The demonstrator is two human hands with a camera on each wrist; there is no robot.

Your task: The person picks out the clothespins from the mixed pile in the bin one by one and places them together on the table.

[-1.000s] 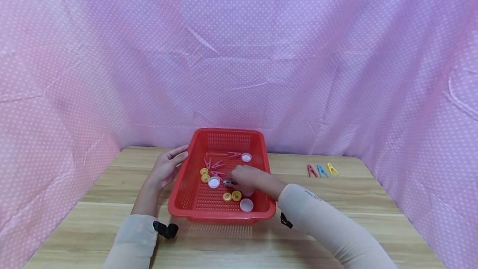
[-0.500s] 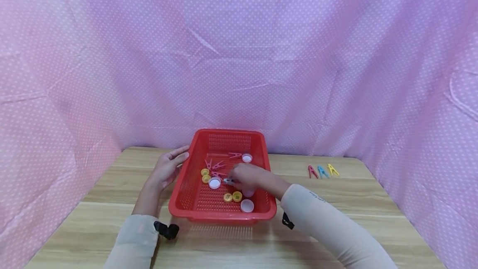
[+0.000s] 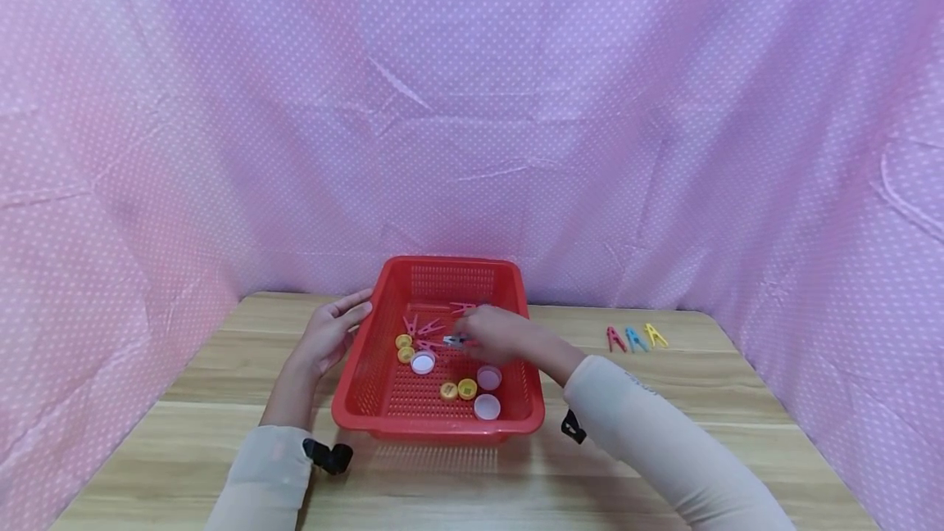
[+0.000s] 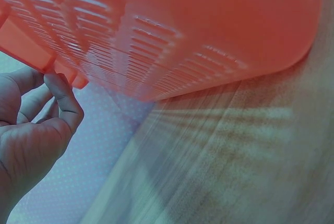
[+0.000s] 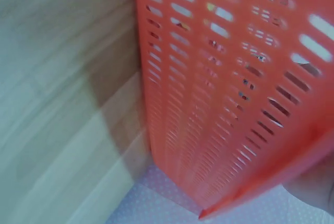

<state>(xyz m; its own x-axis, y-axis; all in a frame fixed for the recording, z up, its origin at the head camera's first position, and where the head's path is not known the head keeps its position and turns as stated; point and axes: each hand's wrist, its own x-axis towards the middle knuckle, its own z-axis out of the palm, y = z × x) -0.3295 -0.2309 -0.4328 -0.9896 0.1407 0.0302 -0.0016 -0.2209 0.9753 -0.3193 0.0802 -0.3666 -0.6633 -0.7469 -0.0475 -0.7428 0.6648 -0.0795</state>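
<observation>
A red plastic basket (image 3: 438, 426) with slotted walls stands on the table. My left hand (image 3: 333, 334) is at its left side; in the left wrist view, thumb and fingertips pinch the rim. My right hand (image 3: 492, 336) reaches inside over the right half, fingers curled around a small grey clip (image 3: 453, 341) whose end pokes out to the left. Pink clothespins (image 3: 430, 326) lie left of that hand. Around them are yellow caps (image 3: 467, 388), a white lid (image 3: 423, 363) and two pale lids (image 3: 487, 407). The right wrist view mostly shows the basket's outer wall, hiding the fingers.
To the right of the basket, a red clothespin (image 3: 615, 339), a blue clothespin (image 3: 635, 339) and a yellow clothespin (image 3: 655, 335) lie in a row on the wooden table (image 3: 723, 400). A pink dotted cloth (image 3: 472, 105) hangs behind and along both sides.
My right hand has moved a little away from me inside the basket, carrying the grey clip along. One pale lid is now uncovered, and the far white lid is hidden. The left hand stays put.
</observation>
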